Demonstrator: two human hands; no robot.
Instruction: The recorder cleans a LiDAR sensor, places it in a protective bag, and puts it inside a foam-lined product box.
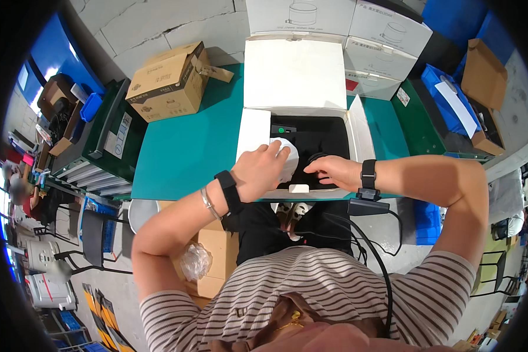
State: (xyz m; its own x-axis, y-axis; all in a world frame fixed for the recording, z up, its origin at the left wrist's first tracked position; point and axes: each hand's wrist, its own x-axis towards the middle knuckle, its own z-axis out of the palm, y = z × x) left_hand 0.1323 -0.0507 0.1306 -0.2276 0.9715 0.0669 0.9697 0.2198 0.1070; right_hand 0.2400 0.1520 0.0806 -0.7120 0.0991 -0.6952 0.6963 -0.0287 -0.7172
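Observation:
An open white carton (293, 73) with a black foam lining (328, 130) sits before me, its lid raised at the back. My left hand (259, 170) is over the carton's left side, fingers closed around a smooth white rounded object (288, 159), whose kind I cannot make out. Inside the carton's right half is my right hand (339, 172), fingers curled together beside a dark curved piece (317, 156). What those fingers hold, if anything, is lost against the black lining. A small green round spot (281, 130) shows on a dark item at the back left of the lining.
The carton stands on a green tabletop (185, 149). A brown cardboard box (169, 82) is at the back left, and white cartons (376, 56) are stacked behind on the right. Green cabinets flank the table. A black cable (374, 249) hangs near my right arm.

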